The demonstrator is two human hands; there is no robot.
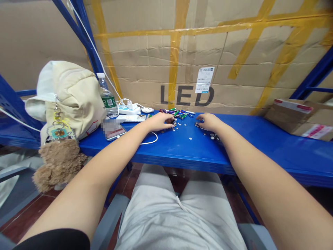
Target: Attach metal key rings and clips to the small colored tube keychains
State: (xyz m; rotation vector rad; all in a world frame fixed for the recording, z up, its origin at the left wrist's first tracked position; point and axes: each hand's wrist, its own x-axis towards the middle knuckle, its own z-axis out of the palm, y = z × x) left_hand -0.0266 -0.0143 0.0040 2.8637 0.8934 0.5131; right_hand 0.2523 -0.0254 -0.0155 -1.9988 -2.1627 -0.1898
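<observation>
Small discs point(190, 138) lie scattered on the table point(249, 142) between and beside both hands. Left hand point(161, 121): fingers curled by the discs; I can't tell whether they grip any. Right hand point(210, 122): fingers bent, hiding some discs; grip unclear too. Beyond, a coloured heap point(179, 114), probably pens. Pixelation masks part of a phone point(117, 134).

Near the frame's centre, the left hand point(161, 121) is hiding what is lying under its curled fingers; the right hand point(209, 122) is partly covering little pieces point(215, 137) too tiny to identify. Left of centre, a pixelated patch point(107, 127) is obscuring part of a phone point(116, 134). Upper right of centre, a label point(204, 79) is showing print too small to read. The right edge is cutting off a brown box point(290, 119)
</observation>
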